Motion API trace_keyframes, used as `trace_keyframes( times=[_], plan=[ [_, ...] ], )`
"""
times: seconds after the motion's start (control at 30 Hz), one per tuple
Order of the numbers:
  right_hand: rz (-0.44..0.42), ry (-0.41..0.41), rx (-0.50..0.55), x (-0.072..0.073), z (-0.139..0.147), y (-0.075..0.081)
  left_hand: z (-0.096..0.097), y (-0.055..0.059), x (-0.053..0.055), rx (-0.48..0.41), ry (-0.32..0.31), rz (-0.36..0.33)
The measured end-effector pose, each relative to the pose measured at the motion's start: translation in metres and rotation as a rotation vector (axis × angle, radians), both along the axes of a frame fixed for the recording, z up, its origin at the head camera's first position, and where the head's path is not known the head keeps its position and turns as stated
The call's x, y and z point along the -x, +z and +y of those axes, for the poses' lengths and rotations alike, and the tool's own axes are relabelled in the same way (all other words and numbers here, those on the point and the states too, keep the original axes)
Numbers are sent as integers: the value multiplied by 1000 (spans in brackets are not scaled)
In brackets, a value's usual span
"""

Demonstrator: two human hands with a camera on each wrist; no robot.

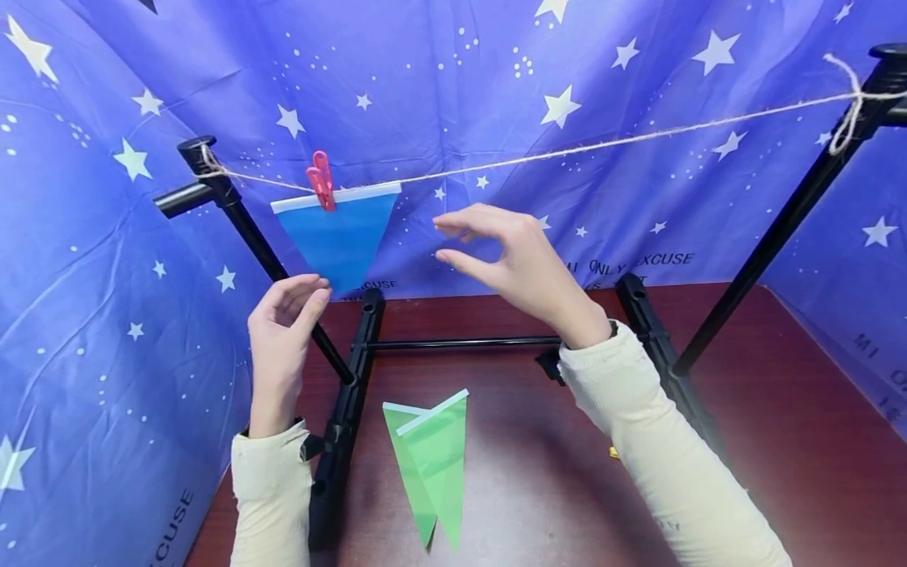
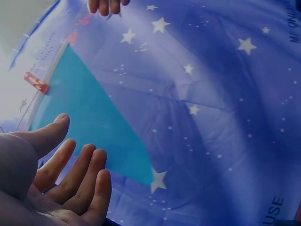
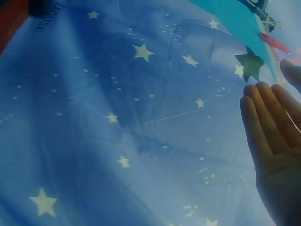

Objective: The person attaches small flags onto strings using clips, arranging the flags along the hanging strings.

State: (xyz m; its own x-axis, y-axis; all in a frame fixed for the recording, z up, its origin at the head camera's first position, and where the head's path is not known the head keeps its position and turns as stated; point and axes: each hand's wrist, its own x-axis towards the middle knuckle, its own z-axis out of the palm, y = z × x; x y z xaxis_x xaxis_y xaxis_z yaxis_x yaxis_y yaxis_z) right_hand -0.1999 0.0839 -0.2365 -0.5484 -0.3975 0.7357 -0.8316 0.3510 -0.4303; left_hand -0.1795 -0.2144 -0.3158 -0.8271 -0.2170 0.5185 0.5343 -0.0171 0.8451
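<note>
A blue pennant [image 1: 338,236] with a white top edge hangs from a string [image 1: 538,160], held by one red clothespin [image 1: 322,183] near its middle. My left hand [image 1: 283,331] is beside the pennant's lower left, fingers loosely bent and holding nothing. In the left wrist view those fingers show in front of the pennant [image 2: 94,113], with the clothespin [image 2: 36,83] above them. To the pennant's right, my right hand [image 1: 510,256] is in the air below the string, thumb and fingers apart with nothing between them. Two green pennants [image 1: 439,465] lie overlapped on the table.
The string is tied to two black posts, one on the left [image 1: 248,228] and one on the right [image 1: 779,228]. A black crossbar [image 1: 460,343] joins their feet on the dark red table [image 1: 524,449]. A small yellow object [image 1: 613,453] lies by my right sleeve. Blue star-printed cloth [image 1: 439,94] surrounds the table.
</note>
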Motion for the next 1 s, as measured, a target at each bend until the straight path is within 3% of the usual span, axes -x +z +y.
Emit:
trace_keyframes(
  times=[0.27,0.6,1.0],
  plan=[
    [-32,-21,25,-1,15,-41,5,-21,-2,85,-1,-94],
    [-120,-65,9,-2,36,-72,15,-41,-2,108,-52,-120],
    [-188,-152,-42,-5,68,-108,23,-71,-2,269,-93,-217]
  ],
)
